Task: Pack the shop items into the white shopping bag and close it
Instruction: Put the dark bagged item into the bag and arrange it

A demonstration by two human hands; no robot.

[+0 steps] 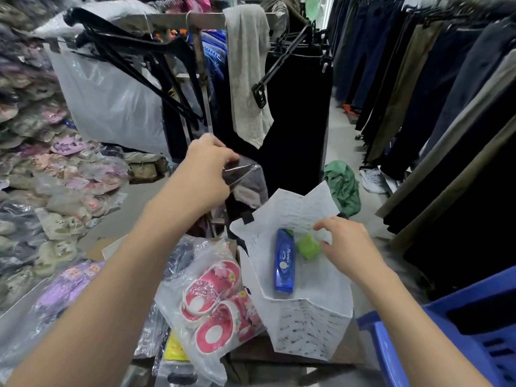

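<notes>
The white shopping bag [307, 328] stands open at lower centre. Inside it lie a blue Phoenix box [284, 261] and a small green packet [308, 246]. My right hand [344, 243] pinches the bag's right rim beside the green packet. My left hand [208, 170] is raised above and left of the bag, gripping a dark garment in clear plastic wrap [245, 177]. Left of the bag, pink children's shoes in a clear plastic bag [215, 300] rest on a pile of wrapped goods.
Stacks of bagged slippers [55, 191] fill the left side. A clothes rack with black hangers and a grey cloth [245, 79] stands ahead. Hanging trousers [432, 107] line the right. A blue plastic chair [446, 339] sits at lower right, a green bag [342, 185] on the floor.
</notes>
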